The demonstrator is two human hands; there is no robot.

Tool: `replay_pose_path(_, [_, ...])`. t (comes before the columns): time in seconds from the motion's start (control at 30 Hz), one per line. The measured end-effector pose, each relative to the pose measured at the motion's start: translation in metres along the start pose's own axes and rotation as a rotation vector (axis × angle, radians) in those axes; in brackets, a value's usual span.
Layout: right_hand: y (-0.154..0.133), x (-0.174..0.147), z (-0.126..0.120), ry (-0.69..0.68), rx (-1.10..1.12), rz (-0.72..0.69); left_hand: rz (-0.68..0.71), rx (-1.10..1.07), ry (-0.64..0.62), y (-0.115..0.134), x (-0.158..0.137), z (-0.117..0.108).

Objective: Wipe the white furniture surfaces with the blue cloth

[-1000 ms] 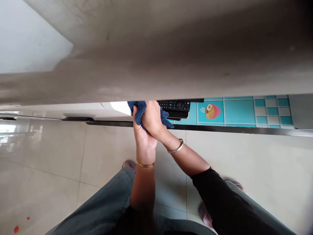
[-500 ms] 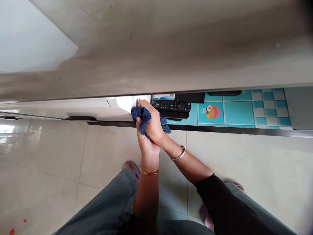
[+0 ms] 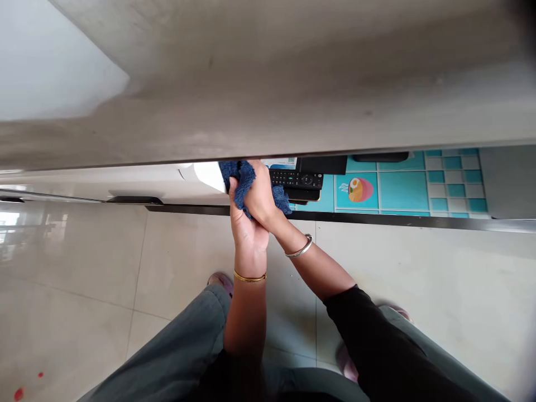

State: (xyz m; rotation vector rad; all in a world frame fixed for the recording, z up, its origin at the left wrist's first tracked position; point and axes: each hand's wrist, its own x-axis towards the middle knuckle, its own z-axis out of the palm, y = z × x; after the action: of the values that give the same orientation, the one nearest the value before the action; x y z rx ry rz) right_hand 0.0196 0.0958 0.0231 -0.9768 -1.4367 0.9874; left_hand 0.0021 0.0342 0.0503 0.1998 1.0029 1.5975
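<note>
A dark blue terry cloth [image 3: 245, 181] is bunched between my two hands at the drawer's or shelf's left part. My left hand [image 3: 245, 226], with a gold bangle at the wrist, is wrapped around the cloth from below, thumb along its left side. Crossing over it, my right hand [image 3: 262, 192] grips the cloth too; a silver bangle circles that wrist. One end of the cloth sticks out to the right of my right hand. Just beside it lies a black remote control [image 3: 297, 179]. The fingertips are partly hidden behind the overhanging surface.
A glossy beige surface [image 3: 251, 84] overhangs the hands. Turquoise patterned lining [image 3: 402, 190] extends right, with black items [image 3: 324, 165] at the back. A white surface [image 3: 207, 176] is at left. Below are a dark edge strip [image 3: 377, 219] and floor tiles [image 3: 184, 245].
Both hands have moved together with the cloth slightly up and left, deeper under the overhang. The whole view has shifted a little. The grip on the cloth stays the same.
</note>
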Motion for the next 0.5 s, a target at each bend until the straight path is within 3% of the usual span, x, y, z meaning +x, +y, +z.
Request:
replay_pose_path(0.1, [0.003,-0.013,-0.005,-0.007,0.139,-0.019,0.075,0.028,0.076,-0.013,-0.010,-0.006])
replay_pose_path(0.23, [-0.003,-0.026,-0.006,-0.110,0.138,0.001,0.096,-0.021,0.143,-0.020,-0.017,-0.016])
replay_pose_path(0.5, [-0.001,-0.010,0.004,-0.072,-0.098,0.088,-0.035,-0.026,0.001,0.000,-0.002,-0.005])
